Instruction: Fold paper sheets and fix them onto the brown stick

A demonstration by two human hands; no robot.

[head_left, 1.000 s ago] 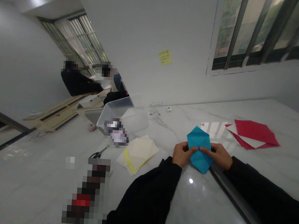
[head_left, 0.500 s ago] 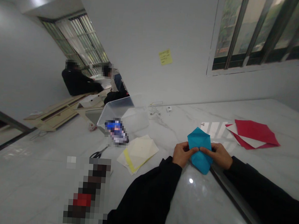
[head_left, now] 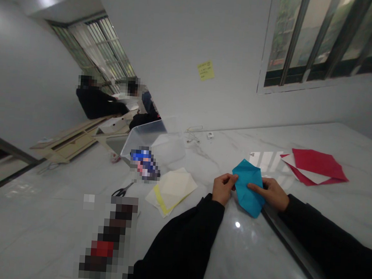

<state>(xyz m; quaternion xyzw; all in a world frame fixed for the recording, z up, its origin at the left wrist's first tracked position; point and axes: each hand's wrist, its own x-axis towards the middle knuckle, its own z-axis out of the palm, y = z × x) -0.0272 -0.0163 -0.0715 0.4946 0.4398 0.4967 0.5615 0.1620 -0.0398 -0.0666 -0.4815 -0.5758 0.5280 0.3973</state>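
Co-workers: two seated people in dark clothes (head_left: 96,103) sit far off beside a tall barred window (head_left: 97,44), beyond a low pale wooden bench (head_left: 74,142).
Scissors: black-handled scissors (head_left: 121,190) lie on the white marble tabletop (head_left: 254,255), well apart from both hands.
Long blurred object: a pixelated upright-looking shape (head_left: 107,236) lies nearest the camera, too blurred to identify.
Small blurred object: a pixelated blue and white item (head_left: 144,164) lies just in front of the box.
Box: a clear plastic box (head_left: 160,142) stands towards the far side of the table.
Cream paper: loose cream paper sheets with a yellow strip (head_left: 171,191) lie flat between the scissors and the left hand.
Sticky note: a yellow sticky note (head_left: 206,70) is stuck on the white wall.
Socket: a small white socket (head_left: 210,135) sits at the far table edge, with a thin cable beside it.
Left hand: the left hand (head_left: 223,189), in a black sleeve, is closed, pinching the blue paper's left edge.
Blue paper: a folded blue paper (head_left: 248,188) is held between both hands, just above the table.
Right hand: the right hand (head_left: 271,194), also black-sleeved, grips the paper's right side, index finger extended across it.
Red paper: a folded red and white paper (head_left: 314,167) lies flat, just beyond the right hand.
Window: a dark-framed window (head_left: 323,38) runs along the upper right wall.
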